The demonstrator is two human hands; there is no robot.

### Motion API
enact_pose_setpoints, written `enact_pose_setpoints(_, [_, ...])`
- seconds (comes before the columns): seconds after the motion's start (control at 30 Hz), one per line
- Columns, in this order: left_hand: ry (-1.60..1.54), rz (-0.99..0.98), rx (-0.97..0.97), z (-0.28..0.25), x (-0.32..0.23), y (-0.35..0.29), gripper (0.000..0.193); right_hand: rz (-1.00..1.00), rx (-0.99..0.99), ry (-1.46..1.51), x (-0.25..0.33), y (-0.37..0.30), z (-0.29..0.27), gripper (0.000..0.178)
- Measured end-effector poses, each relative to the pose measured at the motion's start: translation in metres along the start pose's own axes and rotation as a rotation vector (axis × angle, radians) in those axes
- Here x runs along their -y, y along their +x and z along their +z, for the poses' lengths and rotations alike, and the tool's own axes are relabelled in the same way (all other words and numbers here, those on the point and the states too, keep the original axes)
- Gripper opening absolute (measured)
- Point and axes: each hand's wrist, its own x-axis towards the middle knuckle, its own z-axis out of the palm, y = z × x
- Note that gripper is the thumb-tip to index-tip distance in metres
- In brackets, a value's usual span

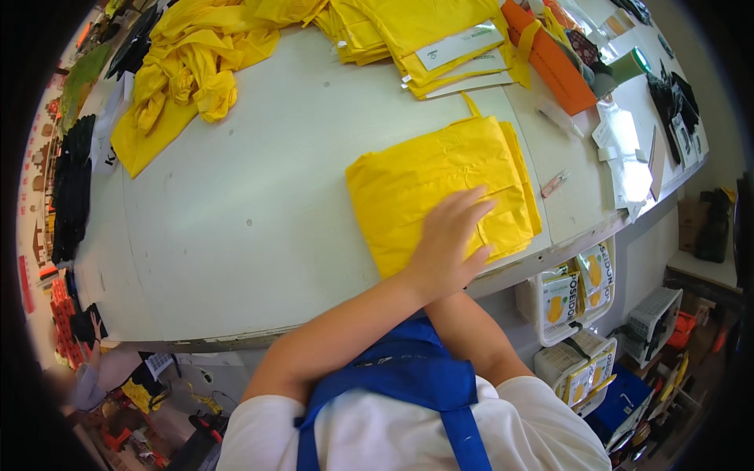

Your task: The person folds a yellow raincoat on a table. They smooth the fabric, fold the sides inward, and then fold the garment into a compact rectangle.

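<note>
I see the left hand [449, 239] pressed flat, fingers spread, on the folded yellow garment [440, 188] near the table [236, 220] edge. The right hand is hidden beneath. Folding looks nearly done; the loose yellow pile [184, 74] waits unfolded.

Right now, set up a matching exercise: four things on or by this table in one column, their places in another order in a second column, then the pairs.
Things:
1. folded yellow sheet
2. crumpled yellow cloth
3. orange box
4. white basket of packets

Places:
A. far left of the table
B. below the table's near right edge
C. under a flat hand
D. far right, beside the stacked yellow packs

Pairs: 1-C, 2-A, 3-D, 4-B
</note>
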Motion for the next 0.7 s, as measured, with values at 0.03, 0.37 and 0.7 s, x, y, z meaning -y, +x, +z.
enact_pose_setpoints(0.03, [0.081,-0.031,0.019,-0.018,0.01,-0.034,0.069,-0.001,-0.029,-0.015,-0.002,-0.001,-0.007,0.057])
enact_pose_setpoints(0.37, [0.157,-0.37,-0.217,-0.018,0.068,-0.147,0.084,-0.024,0.027,-0.127,0.003,0.009,0.009,0.056])
enact_pose_setpoints(0.7, [0.332,-0.496,-0.228,-0.018,0.071,-0.15,0.072,0.261,0.796,-0.984,0.139,-0.072,-0.039,0.045])
